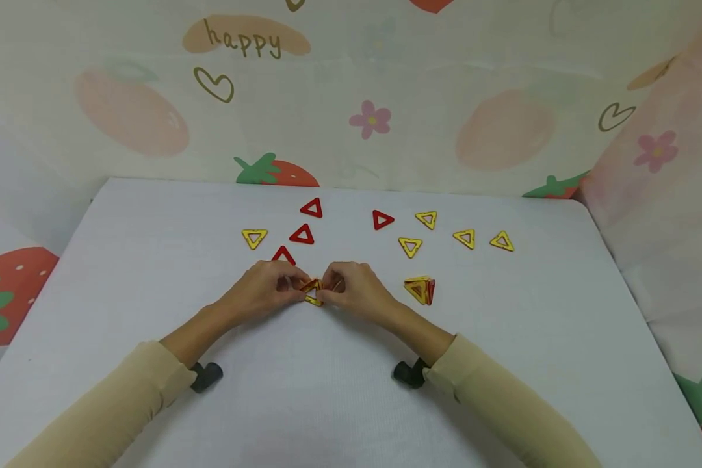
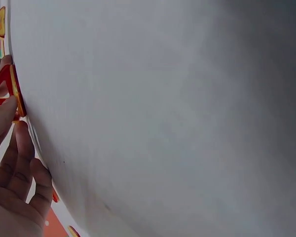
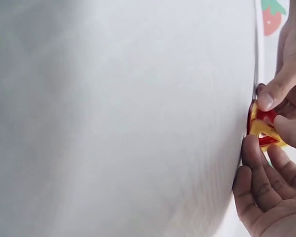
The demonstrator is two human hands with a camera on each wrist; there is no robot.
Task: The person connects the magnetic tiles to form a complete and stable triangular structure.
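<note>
Near the middle of the white table, both hands hold a small cluster of red and yellow open-centred triangle tiles [image 1: 314,301]. My left hand [image 1: 269,286] pinches it from the left between thumb and fingers; in the left wrist view a red triangle [image 2: 5,74] with a yellow edge stands upright at the thumb. From the opposite side my right hand [image 1: 357,289] pinches the same cluster. The right wrist view shows a yellow triangle [image 3: 256,129] against red ones, with fingertips of both hands around it. Fingers hide part of the cluster.
Right of the hands sits a joined red-and-yellow triangle piece [image 1: 418,289]. Several loose yellow triangles [image 1: 410,247] and a red triangle [image 1: 383,220] lie behind it. More red triangles [image 1: 302,234] and a yellow triangle [image 1: 254,238] lie beyond the left hand.
</note>
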